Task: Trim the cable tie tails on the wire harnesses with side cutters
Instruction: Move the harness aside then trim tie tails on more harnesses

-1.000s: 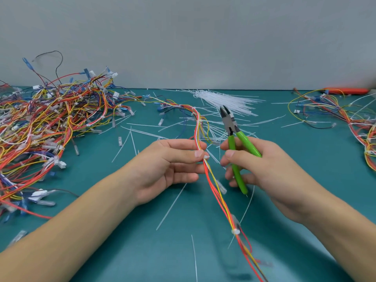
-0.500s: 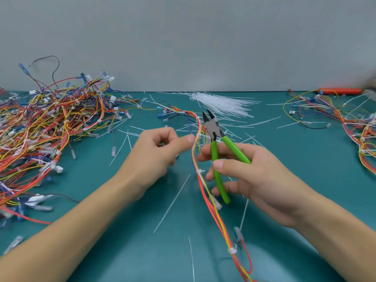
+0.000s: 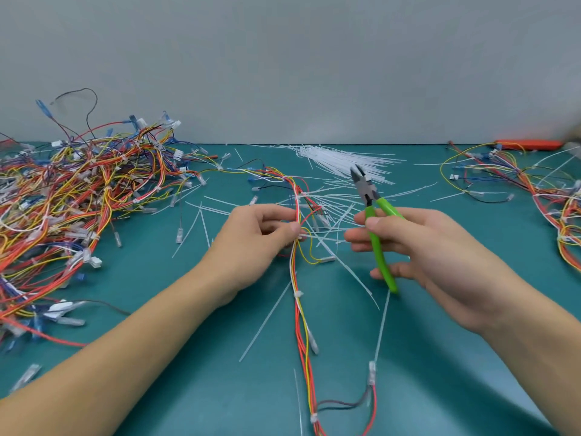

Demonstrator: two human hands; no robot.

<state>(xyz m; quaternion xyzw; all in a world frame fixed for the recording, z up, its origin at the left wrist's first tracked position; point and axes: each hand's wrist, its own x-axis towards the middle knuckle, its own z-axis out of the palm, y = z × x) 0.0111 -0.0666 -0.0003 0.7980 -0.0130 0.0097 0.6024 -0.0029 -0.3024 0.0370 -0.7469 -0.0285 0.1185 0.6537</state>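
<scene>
We see the left hand [image 3: 261, 243] pinching a wire harness [image 3: 301, 313] between thumb and fingers, just in front of the middle of the teal worktop [image 3: 456, 262]. The harness runs from the far tangle, through that grip, then down toward us, with white cable ties [image 3: 298, 294] clamped round it at intervals. A thin white tie tail [image 3: 323, 239] sticks out sideways to the right from the bundle at the thumb, pointing toward the right hand [image 3: 418, 250]. That hand is curled round the green handles of the side cutters [image 3: 374, 215], whose dark jaws stand slightly parted and point up and away, apart from the harness. A big pile of harnesses [image 3: 72, 209] lies at far left, another heap [image 3: 540, 196] at far right. A sheaf of unused white ties [image 3: 339, 162] lies at the back, and cut tails [image 3: 265, 322] are scattered over the worktop.
</scene>
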